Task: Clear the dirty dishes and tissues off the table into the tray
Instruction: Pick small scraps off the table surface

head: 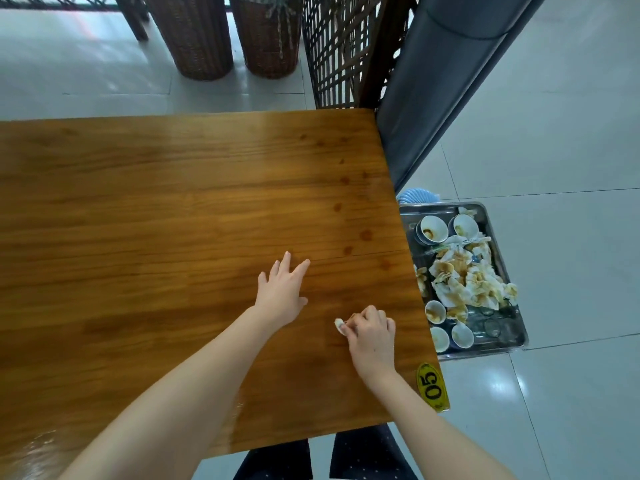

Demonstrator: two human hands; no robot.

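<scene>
Left grip (282, 292): flat on bench (156, 209), fingers straight and spread, holding nothing.

Right grip (372, 332): at 4 o'clock of left grip, near bench edge, fingers curled, pinching small white tissue (340, 326); tissue protruding at 9 o'clock of the knuckles.

Tray (481, 352): metal, at 3 o'clock of bench, below its edge, probably on floor.

In tray: soiled bowls (431, 229) at 12 and 6 o'clock ends, stained tissues (464, 278) heaped between.

Brown spots (366, 234) on bench at 1 o'clock of left grip.

Yellow tag "05" (433, 386) at near bench corner.
</scene>
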